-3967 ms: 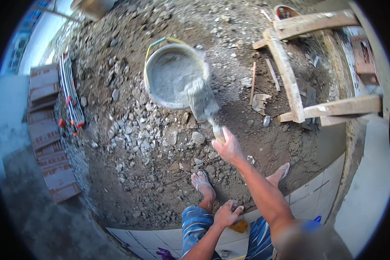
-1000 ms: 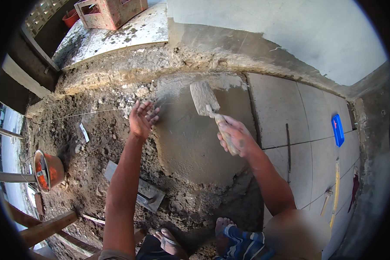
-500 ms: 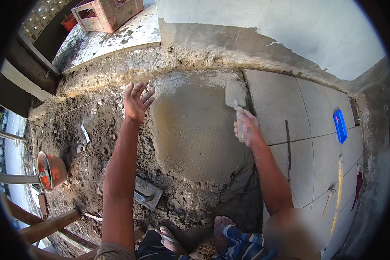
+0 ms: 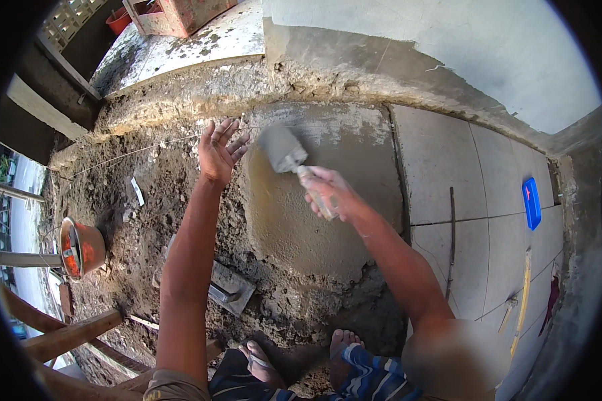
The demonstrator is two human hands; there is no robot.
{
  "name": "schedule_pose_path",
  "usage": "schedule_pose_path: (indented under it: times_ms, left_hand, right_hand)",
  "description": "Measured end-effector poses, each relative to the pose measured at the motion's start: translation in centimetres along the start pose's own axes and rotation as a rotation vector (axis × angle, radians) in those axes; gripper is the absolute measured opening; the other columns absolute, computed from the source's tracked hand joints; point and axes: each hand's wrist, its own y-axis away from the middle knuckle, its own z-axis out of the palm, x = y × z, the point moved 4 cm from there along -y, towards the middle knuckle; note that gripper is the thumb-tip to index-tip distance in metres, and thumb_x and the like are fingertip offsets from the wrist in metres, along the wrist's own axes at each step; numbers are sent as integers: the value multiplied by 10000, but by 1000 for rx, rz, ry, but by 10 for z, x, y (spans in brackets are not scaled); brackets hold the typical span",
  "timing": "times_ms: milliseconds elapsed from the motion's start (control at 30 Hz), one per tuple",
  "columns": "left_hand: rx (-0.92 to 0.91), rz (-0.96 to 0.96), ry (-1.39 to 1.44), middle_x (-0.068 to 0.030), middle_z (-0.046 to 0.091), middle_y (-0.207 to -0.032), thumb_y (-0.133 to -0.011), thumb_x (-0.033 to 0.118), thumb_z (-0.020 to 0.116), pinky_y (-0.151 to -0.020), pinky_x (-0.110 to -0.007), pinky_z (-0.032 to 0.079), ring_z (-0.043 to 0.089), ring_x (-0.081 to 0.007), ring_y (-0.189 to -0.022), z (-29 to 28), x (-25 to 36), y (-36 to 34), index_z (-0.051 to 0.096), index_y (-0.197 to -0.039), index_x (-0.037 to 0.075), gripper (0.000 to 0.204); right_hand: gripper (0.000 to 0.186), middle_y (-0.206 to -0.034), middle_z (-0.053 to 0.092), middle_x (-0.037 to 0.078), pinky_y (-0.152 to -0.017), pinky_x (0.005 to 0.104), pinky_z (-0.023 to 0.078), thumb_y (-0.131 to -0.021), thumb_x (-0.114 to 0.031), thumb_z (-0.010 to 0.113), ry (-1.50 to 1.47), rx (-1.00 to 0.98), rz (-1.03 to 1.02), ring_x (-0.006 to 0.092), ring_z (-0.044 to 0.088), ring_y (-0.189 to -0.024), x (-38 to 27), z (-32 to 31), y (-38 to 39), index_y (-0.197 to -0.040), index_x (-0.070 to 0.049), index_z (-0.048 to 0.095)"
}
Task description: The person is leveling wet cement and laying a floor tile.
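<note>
My right hand point(image 4: 331, 192) grips the handle of a trowel point(image 4: 284, 150), whose grey mortar-coated blade hovers over the upper left part of a smoothed patch of wet mortar point(image 4: 314, 227). My left hand point(image 4: 219, 148) is raised with fingers spread, holding nothing, above the rough soil at the patch's left edge. Laid pale floor tiles point(image 4: 468, 194) border the mortar on the right. My bare feet point(image 4: 344, 341) stand at the near edge of the bed.
A float tool point(image 4: 231, 287) lies in the dirt near my left arm. An orange bucket point(image 4: 80, 247) sits at left by wooden poles point(image 4: 67, 334). A blue object point(image 4: 531, 200) and a yellow level point(image 4: 522, 301) lie on the tiles. A rough concrete ledge point(image 4: 201, 93) and wall rise behind.
The trowel has swept left across the top of the mortar patch from the tile edge. My left hand stays raised and spread, nearly in place.
</note>
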Motion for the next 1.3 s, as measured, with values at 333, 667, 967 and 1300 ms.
schedule_pose_path:
  times_ms: [333,667,967,1300]
  left_hand:
    - [16,-50,44,-141,554,-1386,-930,621,527,-951,-434,471,626,-313,-1131,-13,-7,1,445,-1423,57,754]
    - [65,-19,86,-141,573,-1370,-916,599,573,-958,-424,462,594,-313,-1182,-15,-8,-6,545,-1320,61,673]
    - [56,-22,72,-166,529,-1402,-917,600,558,-963,-444,458,586,-342,-1195,-24,-8,1,485,-1385,54,723]
    - [-14,-31,-48,-164,509,-1405,-906,604,582,-925,-417,493,617,-299,-1126,-36,-9,9,454,-1419,54,763]
  right_hand:
    - [403,-759,580,30,-451,268,489,-984,-306,599,-167,476,36,110,565,-541,19,-66,66,-1333,-115,537]
    - [387,-771,582,32,-446,260,472,-998,-305,582,-147,396,-5,98,555,-538,25,-52,71,-1313,-85,533]
    - [522,-772,578,15,-438,256,459,-997,-337,606,-33,95,62,85,560,-532,36,-14,52,-1422,-63,474]
    - [396,-760,579,10,-442,249,463,-999,-313,597,-55,447,88,81,550,-534,46,-79,143,-1314,-82,532]
